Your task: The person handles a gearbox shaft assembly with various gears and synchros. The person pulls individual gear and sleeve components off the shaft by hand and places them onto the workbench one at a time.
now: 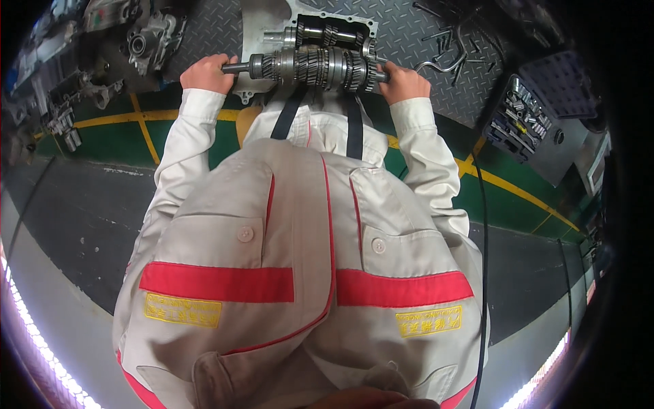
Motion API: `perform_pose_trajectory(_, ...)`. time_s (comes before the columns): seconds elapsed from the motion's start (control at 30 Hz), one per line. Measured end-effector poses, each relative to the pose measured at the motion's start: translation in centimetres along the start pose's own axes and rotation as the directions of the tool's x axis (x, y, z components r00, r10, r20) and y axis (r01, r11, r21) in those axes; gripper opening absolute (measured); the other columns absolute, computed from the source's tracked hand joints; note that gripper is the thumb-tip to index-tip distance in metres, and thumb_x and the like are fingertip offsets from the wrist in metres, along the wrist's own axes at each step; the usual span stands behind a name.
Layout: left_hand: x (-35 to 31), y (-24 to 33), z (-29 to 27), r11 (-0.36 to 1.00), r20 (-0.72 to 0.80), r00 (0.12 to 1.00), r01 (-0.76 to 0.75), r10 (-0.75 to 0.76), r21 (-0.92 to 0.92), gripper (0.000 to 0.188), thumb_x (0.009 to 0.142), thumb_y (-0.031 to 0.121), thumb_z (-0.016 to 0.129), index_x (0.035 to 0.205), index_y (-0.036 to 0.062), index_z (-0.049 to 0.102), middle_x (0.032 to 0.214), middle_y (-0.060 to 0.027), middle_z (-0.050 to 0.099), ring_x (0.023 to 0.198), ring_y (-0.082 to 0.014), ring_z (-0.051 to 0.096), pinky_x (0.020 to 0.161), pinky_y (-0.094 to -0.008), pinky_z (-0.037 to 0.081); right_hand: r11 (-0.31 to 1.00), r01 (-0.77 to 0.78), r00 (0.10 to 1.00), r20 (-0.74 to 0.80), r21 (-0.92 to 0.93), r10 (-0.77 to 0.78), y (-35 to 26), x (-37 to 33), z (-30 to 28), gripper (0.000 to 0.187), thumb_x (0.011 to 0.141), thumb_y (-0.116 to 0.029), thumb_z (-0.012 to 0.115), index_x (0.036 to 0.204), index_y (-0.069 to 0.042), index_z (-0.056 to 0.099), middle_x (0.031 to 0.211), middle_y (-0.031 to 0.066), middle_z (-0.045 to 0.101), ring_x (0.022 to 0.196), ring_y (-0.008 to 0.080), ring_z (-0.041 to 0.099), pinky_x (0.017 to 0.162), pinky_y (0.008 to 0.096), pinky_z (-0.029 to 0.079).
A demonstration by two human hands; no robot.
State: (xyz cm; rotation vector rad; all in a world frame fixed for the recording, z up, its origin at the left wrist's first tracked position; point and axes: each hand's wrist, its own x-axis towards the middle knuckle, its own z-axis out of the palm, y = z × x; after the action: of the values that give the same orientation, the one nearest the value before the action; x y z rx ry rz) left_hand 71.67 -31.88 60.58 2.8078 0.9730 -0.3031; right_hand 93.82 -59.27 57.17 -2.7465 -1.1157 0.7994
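A transmission gear shaft (313,67), stacked with several gears and rings, lies level across the front of my body. My left hand (207,73) is closed round the thin bare rod at its left end. At the other end, my right hand (405,83) grips the short stub beside the last gear. Just beyond the shaft is a pale metal gearbox housing (262,20) with a bolt-holed rim. A second, smaller gear shaft (330,34) sits inside the housing. The held shaft hides the near part of the housing, and my fingertips are partly out of sight.
The bench has a grey diamond-plate top (211,31). Metal castings (153,41) stand at the far left. Loose bolts and a bent metal bar (446,67) lie right of the housing. Farther right is an open socket set case (521,112). A black cable (484,259) hangs by my right side.
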Motion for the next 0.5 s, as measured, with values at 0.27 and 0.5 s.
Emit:
perform_pose_trajectory(0.27, 4.0, 0.4, 2.7, 0.998, 0.056, 0.998, -0.038, 0.035, 0.045, 0.02, 0.08, 0.032, 0.065, 0.073, 0.0133, 0.067, 0.07, -0.0074, 0.064, 0.066, -0.0289, 0.062, 0.055, -0.038, 0.048, 0.993, 0.082, 0.991, -0.111, 0.081, -0.072, 2.8, 3.5, 3.4, 0.018, 0.083, -0.032, 0.059, 0.082, -0.014, 0.063, 0.072, 0.0101, 0.065, 0.067, 0.0326, 0.063, 0.055, 0.0425, 0.049)
perform_pose_trajectory(0.5, 6.1, 0.1, 5.6, 0.997, 0.154, 0.985, -0.078, 0.077, -0.002, 0.013, 0.07, 0.019, 0.066, 0.083, 0.0159, 0.067, 0.078, -0.0074, 0.065, 0.074, -0.0293, 0.063, 0.062, -0.0374, 0.05, 0.998, 0.01, 1.0, 0.01, 0.056, -0.01, 4.0, 5.0, 4.0, 0.025, 0.069, -0.022, 0.073, 0.091, -0.015, 0.064, 0.081, 0.0071, 0.067, 0.075, 0.0298, 0.065, 0.065, 0.0394, 0.052)
